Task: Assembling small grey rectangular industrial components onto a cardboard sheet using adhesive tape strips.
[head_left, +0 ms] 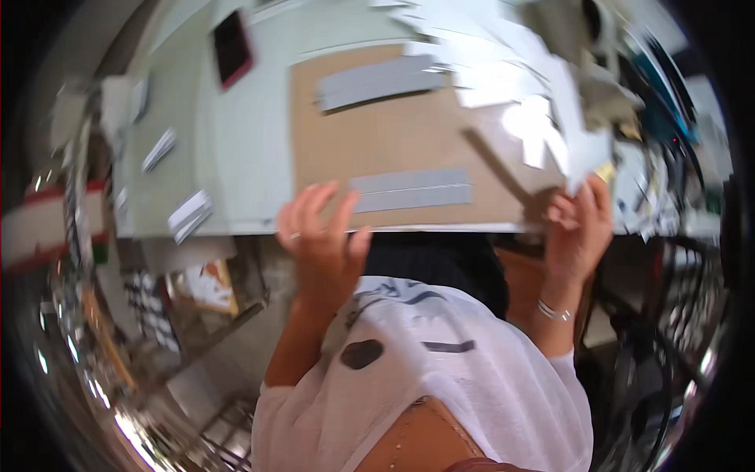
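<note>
The left hand [318, 236] is holding its fingers spread beside a grey strip [413, 198] lying on brown board [393, 141], seemingly light, bendable, best gripped by its ends, while the right hand [578, 226] is curling beside white paper [588, 145], pinch unclear.

Bright light is washing over the bench [267, 157], and a white glare is burning out detail beside the white papers [480, 71]. A soft shadow [501, 167] is slanting across the brown board [377, 141] toward the right hand [580, 224]. Blur is softening the left hand [314, 224] and the bench's far items. Below, the surroundings are sinking into dimness, with bright streaks glinting lower left. The fisheye is bending the edges, and black corners are closing in.
</note>
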`<action>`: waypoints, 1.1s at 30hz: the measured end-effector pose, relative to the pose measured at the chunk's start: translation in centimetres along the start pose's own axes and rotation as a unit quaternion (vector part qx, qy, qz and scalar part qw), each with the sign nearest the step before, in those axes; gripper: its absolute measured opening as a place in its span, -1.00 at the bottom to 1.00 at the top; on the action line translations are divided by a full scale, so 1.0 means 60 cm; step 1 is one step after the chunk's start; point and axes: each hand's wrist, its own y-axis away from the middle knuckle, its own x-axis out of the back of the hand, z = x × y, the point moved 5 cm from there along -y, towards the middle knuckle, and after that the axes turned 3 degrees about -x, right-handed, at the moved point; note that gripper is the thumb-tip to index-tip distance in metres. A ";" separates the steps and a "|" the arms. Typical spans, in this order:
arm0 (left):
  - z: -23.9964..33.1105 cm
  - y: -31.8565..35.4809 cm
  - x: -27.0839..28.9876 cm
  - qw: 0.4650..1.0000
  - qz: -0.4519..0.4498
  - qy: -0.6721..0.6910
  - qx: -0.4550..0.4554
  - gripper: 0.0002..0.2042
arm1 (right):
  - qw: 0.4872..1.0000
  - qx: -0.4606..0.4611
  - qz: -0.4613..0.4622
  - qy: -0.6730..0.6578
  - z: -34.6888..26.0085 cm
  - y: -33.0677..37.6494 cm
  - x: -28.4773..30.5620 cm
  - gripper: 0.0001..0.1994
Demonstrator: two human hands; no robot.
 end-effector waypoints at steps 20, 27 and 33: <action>-0.180 0.061 0.097 0.970 0.224 0.077 0.054 -0.77 | 0.995 0.045 -0.054 0.077 -0.011 -0.057 0.061 -0.83; -0.362 0.068 0.166 0.988 0.113 0.021 0.107 -0.70 | 0.986 0.058 -0.014 0.153 -0.018 -0.063 0.057 -0.86; -0.434 0.016 0.182 0.991 -0.035 0.083 0.095 -0.59 | 0.977 0.074 0.029 0.197 -0.018 -0.065 0.055 -0.85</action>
